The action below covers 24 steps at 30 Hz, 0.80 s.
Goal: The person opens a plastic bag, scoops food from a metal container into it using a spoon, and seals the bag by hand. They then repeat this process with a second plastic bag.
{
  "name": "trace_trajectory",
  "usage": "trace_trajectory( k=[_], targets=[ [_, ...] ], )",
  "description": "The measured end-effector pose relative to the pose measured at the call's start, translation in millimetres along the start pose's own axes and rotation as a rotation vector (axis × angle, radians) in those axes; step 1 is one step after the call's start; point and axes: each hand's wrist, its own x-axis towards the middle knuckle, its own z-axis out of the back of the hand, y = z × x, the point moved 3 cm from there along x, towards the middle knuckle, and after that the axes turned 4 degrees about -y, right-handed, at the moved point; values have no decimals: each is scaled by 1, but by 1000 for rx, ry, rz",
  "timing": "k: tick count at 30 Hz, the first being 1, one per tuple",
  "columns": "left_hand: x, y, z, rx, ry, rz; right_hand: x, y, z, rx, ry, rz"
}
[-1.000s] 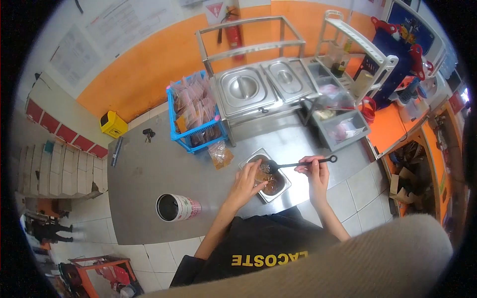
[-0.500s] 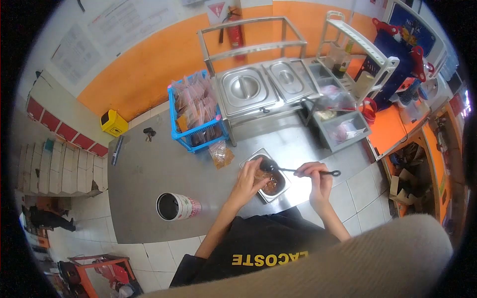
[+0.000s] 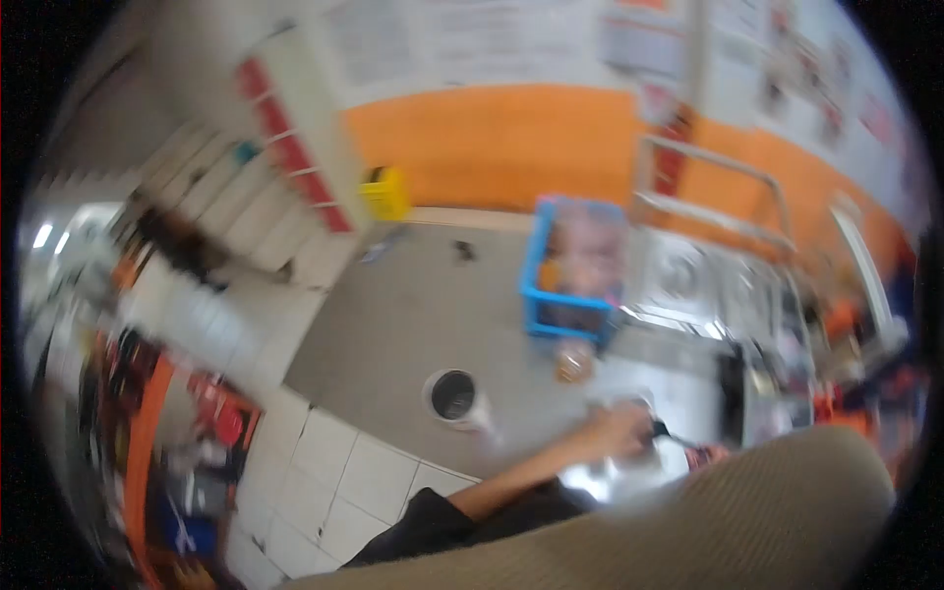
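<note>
Motion blurs the view. My left hand (image 3: 621,431) is over the steel counter, at the small metal pan, whose rim (image 3: 639,401) barely shows behind it; its fingers are smeared. Just right of it is the black ladle (image 3: 661,430), its bowl end close to my left fingers. My right hand (image 3: 702,456) is at the ladle's handle, closed around it and partly covered by beige fabric in front. The pan's contents are hidden. A small clear packet with orange-brown contents (image 3: 574,362) lies beyond my left hand.
A large printed cup (image 3: 476,413), dark inside, stands on the counter (image 3: 364,324). Behind are a blue basket (image 3: 536,285) of packets and a steel stand with lidded pans (image 3: 678,275). Beige knit fabric (image 3: 688,521) blocks the lower right.
The view has swung left, so the counter items appear further right. My left hand now hides most of the pan. The ladle stays in my right hand.
</note>
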Motion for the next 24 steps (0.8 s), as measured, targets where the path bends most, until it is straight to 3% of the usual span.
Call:
trace_trajectory(
  k=[1, 17, 24],
  targets=[
    [-3, 23, -20, 65, -213, -165, 3, -7, 2, -13, -7, 2],
    [-24, -17, 28, 93, 32, 115, 11, -12, -45, -125, 108, 101],
    [-20, -7, 15, 101, -54, 25, 12, -13, -51, -131, 145, 114]
  ],
)
